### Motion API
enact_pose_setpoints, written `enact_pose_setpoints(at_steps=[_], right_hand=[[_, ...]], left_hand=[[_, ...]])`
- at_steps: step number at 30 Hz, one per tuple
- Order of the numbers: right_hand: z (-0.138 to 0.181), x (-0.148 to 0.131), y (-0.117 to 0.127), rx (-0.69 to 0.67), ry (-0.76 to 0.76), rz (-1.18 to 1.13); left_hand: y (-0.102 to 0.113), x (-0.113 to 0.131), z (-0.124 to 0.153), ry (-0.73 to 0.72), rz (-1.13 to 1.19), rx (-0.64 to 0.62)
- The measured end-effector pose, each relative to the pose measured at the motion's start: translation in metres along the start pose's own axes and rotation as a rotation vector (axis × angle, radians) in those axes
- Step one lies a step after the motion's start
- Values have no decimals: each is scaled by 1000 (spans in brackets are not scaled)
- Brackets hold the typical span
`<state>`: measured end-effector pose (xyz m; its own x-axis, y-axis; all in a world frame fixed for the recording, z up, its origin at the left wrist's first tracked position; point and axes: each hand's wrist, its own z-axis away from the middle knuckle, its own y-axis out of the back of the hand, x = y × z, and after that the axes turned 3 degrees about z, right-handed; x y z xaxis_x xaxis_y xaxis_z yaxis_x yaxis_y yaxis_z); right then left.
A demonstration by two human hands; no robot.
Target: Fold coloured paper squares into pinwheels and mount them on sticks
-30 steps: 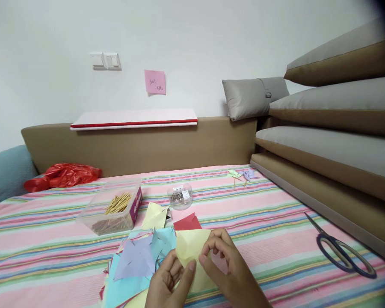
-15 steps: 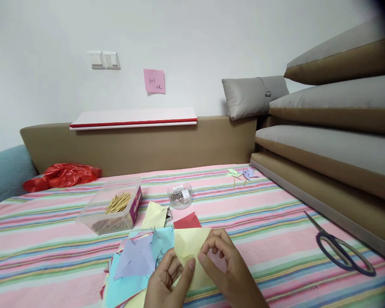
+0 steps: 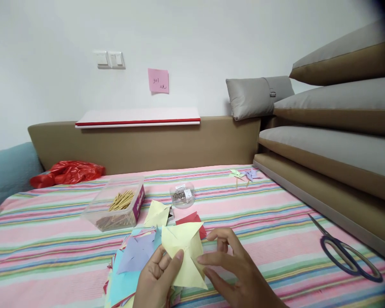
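A pale yellow square of paper (image 3: 183, 239) with slits running in from its corners is held up in front of me. My left hand (image 3: 162, 271) grips its left side, thumb pressed on the front near the middle. At the right edge, the thumb and index finger of my right hand (image 3: 235, 267) close on a lower flap; the other fingers are lifted away. Beside my left hand lies a pile of coloured paper, with a slit purple sheet (image 3: 136, 252) over blue sheets (image 3: 123, 280). Behind the held paper are a red sheet (image 3: 189, 218) and another slit yellow sheet (image 3: 157, 213).
A clear plastic box of thin wooden sticks (image 3: 122, 201) stands left, near a round clear container of small metal pieces (image 3: 182, 196). Blue-handled scissors (image 3: 343, 252) lie right. Two paper pinwheels on sticks (image 3: 250, 174) rest at the back, and stacked cushions (image 3: 333, 145) border the right.
The yellow paper has been turned and spread flatter, so its slits now show. My right hand has shifted from its upper edge to the lower right side. The view has swung slightly left.
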<state>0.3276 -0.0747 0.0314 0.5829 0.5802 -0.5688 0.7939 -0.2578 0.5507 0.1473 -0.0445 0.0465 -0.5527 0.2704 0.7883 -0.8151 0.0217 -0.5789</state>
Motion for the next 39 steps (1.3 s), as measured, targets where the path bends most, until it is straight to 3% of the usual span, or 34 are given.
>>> enact_pose_setpoints(at_steps=[7, 15, 22, 39], right_hand=[[-3, -4, -3, -15, 91, 45], [-5, -6, -1, -92, -130, -210], [-7, -5, -15, 78, -224, -278], [-5, -3, -27, 201, -307, -140]], left_hand=[[7, -2, -3, 0, -56, -16], [12, -5, -5, -92, -244, -83], [12, -9, -5, -73, -302, -105], [8, -13, -4, 57, -142, -180]])
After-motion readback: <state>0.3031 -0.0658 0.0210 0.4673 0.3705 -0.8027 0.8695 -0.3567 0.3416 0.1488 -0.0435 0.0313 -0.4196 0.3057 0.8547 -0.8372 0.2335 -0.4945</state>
